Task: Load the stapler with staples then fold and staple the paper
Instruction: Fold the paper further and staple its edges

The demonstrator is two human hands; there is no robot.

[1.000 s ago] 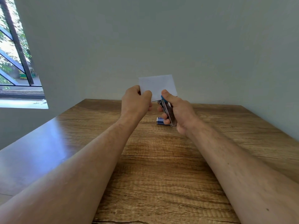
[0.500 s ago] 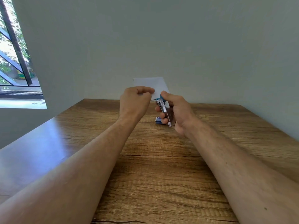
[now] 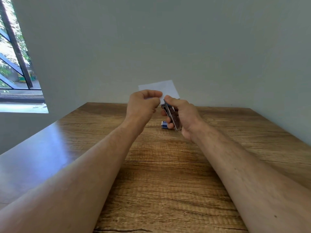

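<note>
A folded white paper [image 3: 165, 88] is held up above the far part of the wooden table [image 3: 168, 174]. My left hand [image 3: 143, 105] pinches its lower left part, fingers curled over it. My right hand [image 3: 181, 115] grips a small metal stapler [image 3: 172, 117] with a blue top, thumb on top, its front end at the paper's lower right edge. Both hands hide the lower part of the paper. A small blue and white staple box [image 3: 164, 124] lies on the table behind my right fingers.
A grey wall stands close behind the table and along its right side. A window [image 3: 15, 64] opens at the far left. The table's left edge runs diagonally toward me.
My left hand has curled further over the paper and turned it, so less of the sheet shows. The stapler stays at the paper's lower right edge.
</note>
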